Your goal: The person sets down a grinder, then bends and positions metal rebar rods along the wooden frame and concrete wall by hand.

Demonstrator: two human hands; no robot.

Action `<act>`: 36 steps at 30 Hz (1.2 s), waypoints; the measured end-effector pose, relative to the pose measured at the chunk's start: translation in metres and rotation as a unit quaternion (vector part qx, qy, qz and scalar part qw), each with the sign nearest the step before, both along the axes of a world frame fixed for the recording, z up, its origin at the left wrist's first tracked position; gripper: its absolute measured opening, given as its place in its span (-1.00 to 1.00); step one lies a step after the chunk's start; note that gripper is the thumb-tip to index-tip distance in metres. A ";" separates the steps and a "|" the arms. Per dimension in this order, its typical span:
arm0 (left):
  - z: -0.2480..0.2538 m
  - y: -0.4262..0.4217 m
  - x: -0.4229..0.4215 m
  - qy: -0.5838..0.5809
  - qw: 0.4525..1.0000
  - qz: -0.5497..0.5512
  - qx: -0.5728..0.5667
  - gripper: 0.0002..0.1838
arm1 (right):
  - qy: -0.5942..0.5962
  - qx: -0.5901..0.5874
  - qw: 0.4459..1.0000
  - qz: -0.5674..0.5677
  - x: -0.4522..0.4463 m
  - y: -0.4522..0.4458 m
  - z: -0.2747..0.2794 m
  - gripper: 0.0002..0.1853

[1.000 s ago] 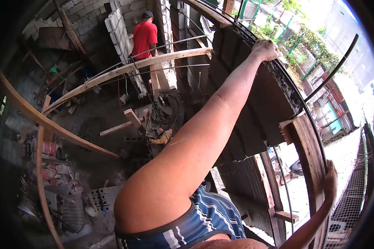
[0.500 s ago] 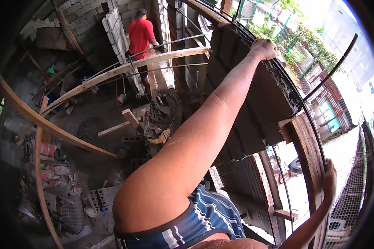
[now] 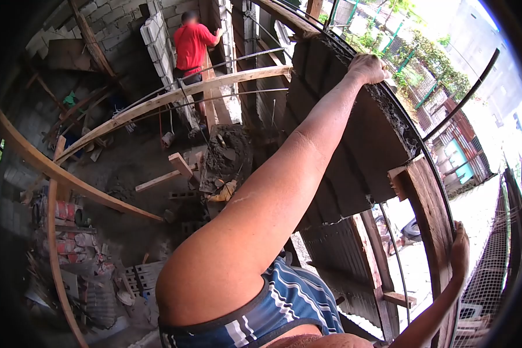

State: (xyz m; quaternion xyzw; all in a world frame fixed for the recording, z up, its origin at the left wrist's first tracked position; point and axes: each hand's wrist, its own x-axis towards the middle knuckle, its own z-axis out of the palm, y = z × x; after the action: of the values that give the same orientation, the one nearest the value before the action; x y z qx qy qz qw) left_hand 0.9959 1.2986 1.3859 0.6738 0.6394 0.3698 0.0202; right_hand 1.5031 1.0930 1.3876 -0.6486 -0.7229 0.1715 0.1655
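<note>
My left hand (image 3: pixel 368 69) reaches far out, its fingers curled at the top edge of a dark panel wall (image 3: pixel 351 133). Rough grey mortar (image 3: pixel 397 113) lines that edge below the hand. A small greyish thing shows by the curled fingers, too hidden to name. At the lower right, my right hand (image 3: pixel 460 252) rests against the outer side of a thick wooden beam (image 3: pixel 426 203), its fingers stretched along it. A thin dark bar (image 3: pixel 441 197) curves along the beam and the wall top.
Below, a person in a red shirt (image 3: pixel 191 46) stands by a block column (image 3: pixel 158 43). Wet mortar with a trowel lies on a board (image 3: pixel 246 171). Long timbers (image 3: pixel 174 95) cross the space to my left. A dark rod (image 3: pixel 464 95) sticks out at the right.
The person in red has shifted slightly left and now has a raised hand on the column at the right. My two hands stay where they were.
</note>
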 end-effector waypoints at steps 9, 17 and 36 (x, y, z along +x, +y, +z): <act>-0.003 0.000 -0.001 0.006 1.000 -0.004 0.016 -0.60 | 0.011 -0.006 1.000 -0.005 0.002 0.002 -0.002 -0.35; -0.002 0.003 -0.001 0.014 1.000 0.008 0.002 -0.56 | 0.003 0.001 1.000 0.005 0.004 0.002 -0.002 -0.35; 0.003 -0.004 0.002 -0.019 0.999 0.011 -0.026 -0.52 | -0.018 0.017 1.000 0.009 -0.005 -0.004 0.003 -0.34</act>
State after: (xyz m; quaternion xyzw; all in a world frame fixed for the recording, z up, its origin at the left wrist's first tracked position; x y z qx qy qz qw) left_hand 0.9982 1.2948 1.3885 0.6589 0.6556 0.3660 0.0461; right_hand 1.4984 1.0891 1.3909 -0.6424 -0.7341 0.1489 0.1623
